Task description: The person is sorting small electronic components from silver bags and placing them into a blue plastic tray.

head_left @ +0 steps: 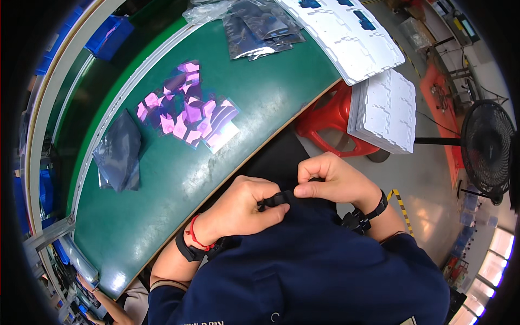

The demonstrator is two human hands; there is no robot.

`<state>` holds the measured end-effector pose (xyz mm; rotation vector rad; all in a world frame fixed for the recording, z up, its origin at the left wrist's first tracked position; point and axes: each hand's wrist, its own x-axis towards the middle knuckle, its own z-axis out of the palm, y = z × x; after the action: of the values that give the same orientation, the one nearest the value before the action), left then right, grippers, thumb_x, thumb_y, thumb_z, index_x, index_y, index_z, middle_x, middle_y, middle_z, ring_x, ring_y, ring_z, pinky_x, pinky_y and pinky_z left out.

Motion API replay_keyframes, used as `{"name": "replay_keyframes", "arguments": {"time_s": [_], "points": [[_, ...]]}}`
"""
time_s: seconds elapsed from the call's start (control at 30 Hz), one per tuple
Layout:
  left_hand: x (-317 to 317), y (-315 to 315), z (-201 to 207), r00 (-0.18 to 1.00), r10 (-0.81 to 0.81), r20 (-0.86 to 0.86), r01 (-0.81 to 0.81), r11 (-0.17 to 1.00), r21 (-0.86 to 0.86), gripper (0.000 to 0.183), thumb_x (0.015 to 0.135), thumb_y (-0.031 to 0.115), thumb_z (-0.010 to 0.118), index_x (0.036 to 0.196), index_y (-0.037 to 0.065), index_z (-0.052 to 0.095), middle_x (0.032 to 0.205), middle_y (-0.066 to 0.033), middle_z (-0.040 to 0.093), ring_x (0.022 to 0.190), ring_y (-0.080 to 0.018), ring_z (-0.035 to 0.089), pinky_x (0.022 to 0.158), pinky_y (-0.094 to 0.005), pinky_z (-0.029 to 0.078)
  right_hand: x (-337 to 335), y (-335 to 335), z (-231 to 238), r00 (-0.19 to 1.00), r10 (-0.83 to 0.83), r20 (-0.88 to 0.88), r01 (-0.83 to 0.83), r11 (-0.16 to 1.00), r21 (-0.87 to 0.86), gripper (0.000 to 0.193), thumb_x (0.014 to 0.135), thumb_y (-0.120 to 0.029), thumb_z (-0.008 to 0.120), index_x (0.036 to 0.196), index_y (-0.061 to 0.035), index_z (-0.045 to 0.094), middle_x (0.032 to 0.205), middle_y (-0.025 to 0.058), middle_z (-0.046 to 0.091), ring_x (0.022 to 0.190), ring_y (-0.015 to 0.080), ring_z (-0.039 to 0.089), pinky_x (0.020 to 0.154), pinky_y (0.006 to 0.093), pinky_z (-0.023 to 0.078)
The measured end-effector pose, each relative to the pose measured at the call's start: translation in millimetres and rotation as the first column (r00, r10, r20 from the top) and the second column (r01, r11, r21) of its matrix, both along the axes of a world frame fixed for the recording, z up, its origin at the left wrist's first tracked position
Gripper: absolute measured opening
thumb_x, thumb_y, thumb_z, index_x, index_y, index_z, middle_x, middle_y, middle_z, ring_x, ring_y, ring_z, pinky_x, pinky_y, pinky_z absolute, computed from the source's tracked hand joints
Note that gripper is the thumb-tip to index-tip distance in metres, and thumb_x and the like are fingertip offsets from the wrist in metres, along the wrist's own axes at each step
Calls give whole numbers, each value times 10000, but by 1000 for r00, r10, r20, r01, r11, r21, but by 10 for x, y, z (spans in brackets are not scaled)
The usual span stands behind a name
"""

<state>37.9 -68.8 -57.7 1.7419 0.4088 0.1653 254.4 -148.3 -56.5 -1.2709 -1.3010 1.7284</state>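
Note:
In front of my chest, my left hand is closed around a small black strap-like piece, pinched between thumb and bent fingers. Just to the right, the thumb and index finger of my right hand press together close to the strap's end. Whatever those right fingers hold is too small or hidden to name. On the green table beyond lies a scattered heap of clear film pieces with pink and purple reflections. A dark silvery plastic bag rests left of them.
More dark silvery bags lie at the table's far side. White moulded trays jut over the table's right edge, and a stack of trays sits on a red stool. A black fan stands right; another person's arm shows lower left.

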Motion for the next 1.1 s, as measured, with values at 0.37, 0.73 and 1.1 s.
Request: {"name": "replay_keyframes", "arguments": {"time_s": [0.37,0.73,1.1], "points": [[38,-25,2,998,40,-49,-40,999,18,163,812,126,689,726,15,606,567,-55,551,447,-107,437,427,-279,323,-110,141,80,998,-26,62,32,994,-100,290,862,-174,670,654,-34,524,566,-47,427,560,36,345,490,239,294],[-11,66,4,975,-61,-215,-102,733,-673,271,910,196,604,686,47,636,594,39,579,512,-20,408,484,-208,302,340,95,130,991,-70,117,83,991,-106,274,848,-170,693,647,-61,542,583,-84,437,552,12,348,489,217,269],[31,153,65,962,-108,-252,-97,725,-682,309,917,229,589,664,53,605,566,22,569,510,-28,412,492,-220,304,551,252,263,977,-53,205,70,994,-80,309,827,-190,722,618,-74,526,555,-94,416,537,8,332,481,214,254]]}}
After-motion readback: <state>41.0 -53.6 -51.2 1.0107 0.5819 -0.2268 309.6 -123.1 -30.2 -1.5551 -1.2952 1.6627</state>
